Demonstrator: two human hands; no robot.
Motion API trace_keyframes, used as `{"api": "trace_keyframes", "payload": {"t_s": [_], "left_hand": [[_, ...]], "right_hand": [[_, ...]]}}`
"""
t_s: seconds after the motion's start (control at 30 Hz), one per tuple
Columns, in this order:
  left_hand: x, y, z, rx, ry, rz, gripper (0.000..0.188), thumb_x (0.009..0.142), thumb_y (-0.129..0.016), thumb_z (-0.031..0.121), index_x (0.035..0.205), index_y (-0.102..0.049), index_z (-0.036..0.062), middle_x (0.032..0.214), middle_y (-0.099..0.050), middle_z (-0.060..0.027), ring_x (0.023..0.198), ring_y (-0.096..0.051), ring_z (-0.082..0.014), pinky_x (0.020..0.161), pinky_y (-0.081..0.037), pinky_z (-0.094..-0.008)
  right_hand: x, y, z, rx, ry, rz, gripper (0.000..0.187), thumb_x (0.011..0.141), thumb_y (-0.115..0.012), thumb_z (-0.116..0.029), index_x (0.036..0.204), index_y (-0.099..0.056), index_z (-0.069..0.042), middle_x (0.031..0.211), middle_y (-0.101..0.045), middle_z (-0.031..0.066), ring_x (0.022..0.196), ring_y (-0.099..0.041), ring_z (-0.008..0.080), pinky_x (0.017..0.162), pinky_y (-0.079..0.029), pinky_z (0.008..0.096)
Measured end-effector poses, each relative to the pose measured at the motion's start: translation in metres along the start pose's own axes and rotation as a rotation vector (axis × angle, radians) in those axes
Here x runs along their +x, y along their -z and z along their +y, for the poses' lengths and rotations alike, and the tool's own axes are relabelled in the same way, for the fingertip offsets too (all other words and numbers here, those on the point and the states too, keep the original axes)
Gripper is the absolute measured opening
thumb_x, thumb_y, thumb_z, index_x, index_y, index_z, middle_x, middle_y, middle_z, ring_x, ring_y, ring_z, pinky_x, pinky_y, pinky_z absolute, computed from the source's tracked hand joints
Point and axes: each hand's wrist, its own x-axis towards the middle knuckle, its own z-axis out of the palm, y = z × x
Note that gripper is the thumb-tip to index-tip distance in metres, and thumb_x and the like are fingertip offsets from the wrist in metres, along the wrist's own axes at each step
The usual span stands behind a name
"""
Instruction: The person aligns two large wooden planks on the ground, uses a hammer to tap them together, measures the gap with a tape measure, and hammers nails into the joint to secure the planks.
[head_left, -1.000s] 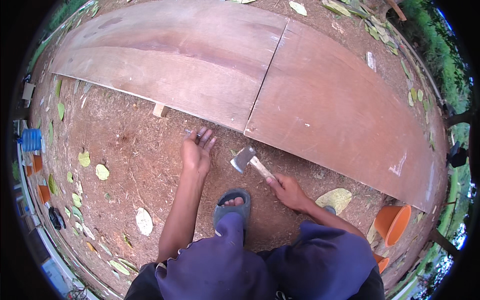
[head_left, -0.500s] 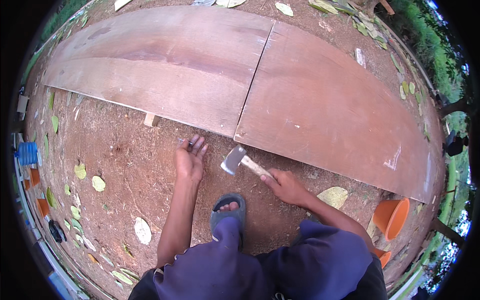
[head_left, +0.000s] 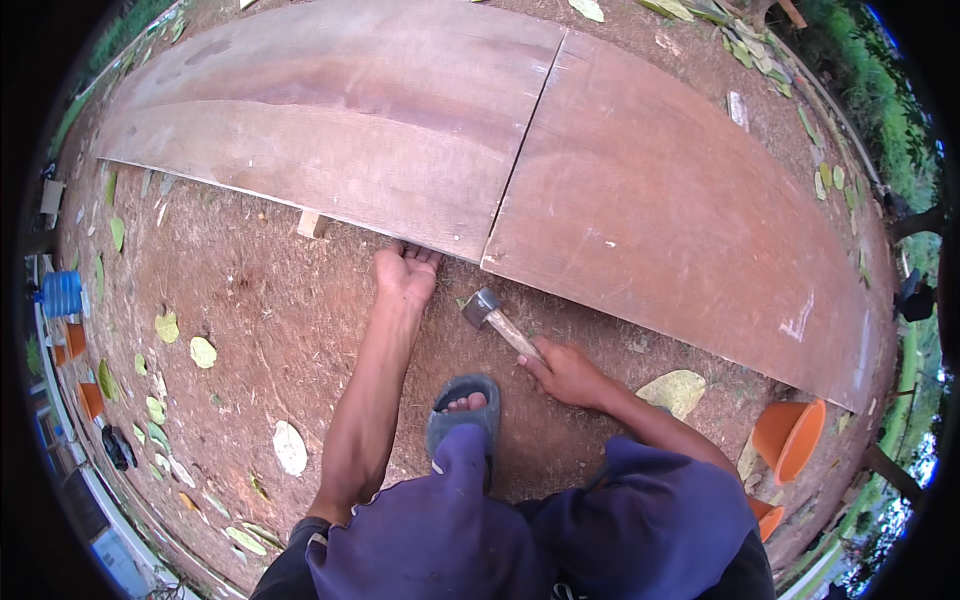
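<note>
Your left hand has moved up to the near edge of the wooden boards, fingers probably tucked under. Your right hand stays clenched on the hammer, head just short of the seam.

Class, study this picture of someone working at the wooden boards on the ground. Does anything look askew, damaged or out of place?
The orange bucket lies tipped on its side on the dirt, right of the boards. The right board shows pale scuffs near its right end. The left hand reaches under the left board edge, while the right hand holds a hammer close by.
</note>
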Motion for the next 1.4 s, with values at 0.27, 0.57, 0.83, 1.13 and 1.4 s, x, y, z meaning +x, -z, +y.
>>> {"api": "trace_keyframes", "payload": {"t_s": [0.27, 0.57, 0.83, 1.13, 1.4], "left_hand": [[-0.043, -0.029, 0.023, -0.047, 0.050, 0.057, 0.056, 0.109, -0.024, 0.014, 0.159, -0.008, -0.0069, 0.161, -0.023, -0.0303, 0.152, -0.025, -0.0441, 0.127, -0.023, -0.0590], [-0.084, -0.078, 0.042, 0.035, -0.010, -0.007, 0.054, 0.109, -0.026, 0.012, 0.156, -0.011, -0.0113, 0.158, -0.023, -0.0336, 0.149, -0.031, -0.0456, 0.123, -0.034, -0.0589], [-0.079, -0.067, 0.039, 0.038, -0.026, -0.086, 0.054, 0.108, -0.026, 0.010, 0.154, -0.011, -0.0142, 0.154, -0.026, -0.0362, 0.147, -0.032, -0.0470, 0.122, -0.035, -0.0591], [-0.088, -0.077, 0.040, 0.047, -0.029, -0.096, 0.051, 0.108, -0.025, 0.009, 0.152, -0.016, -0.0145, 0.154, -0.026, -0.0358, 0.148, -0.031, -0.0472, 0.122, -0.034, -0.0602], [-0.080, -0.069, 0.039, 0.042, -0.012, -0.125, 0.051, 0.109, -0.023, 0.011, 0.153, -0.015, -0.0135, 0.158, -0.021, -0.0359, 0.149, -0.029, -0.0468, 0.123, -0.033, -0.0592]], "right_hand": [[-0.028, 0.011, -0.025, -0.031, -0.070, -0.124, 0.045, 0.107, -0.049, -0.039, 0.115, -0.057, 0.004, 0.088, -0.065, 0.0351, 0.091, -0.066, 0.0523, 0.084, -0.050, 0.0588], [-0.026, 0.082, -0.075, -0.197, -0.078, -0.290, 0.051, 0.108, -0.046, -0.044, 0.104, -0.061, 0.006, 0.087, -0.066, 0.0307, 0.087, -0.068, 0.0475, 0.081, -0.051, 0.0574], [-0.046, 0.105, -0.079, -0.278, 0.021, -0.256, 0.048, 0.109, -0.046, -0.042, 0.099, -0.060, 0.002, 0.076, -0.064, 0.0264, 0.077, -0.067, 0.0467, 0.072, -0.051, 0.0560], [-0.061, 0.097, -0.061, -0.342, 0.099, -0.206, 0.042, 0.109, -0.047, -0.037, 0.101, -0.059, 0.002, 0.073, -0.063, 0.0250, 0.069, -0.067, 0.0425, 0.064, -0.050, 0.0506], [-0.068, 0.105, -0.068, -0.394, 0.057, -0.283, 0.045, 0.109, -0.047, -0.038, 0.101, -0.064, 0.003, 0.071, -0.064, 0.0272, 0.071, -0.069, 0.0437, 0.067, -0.055, 0.0519]]}}
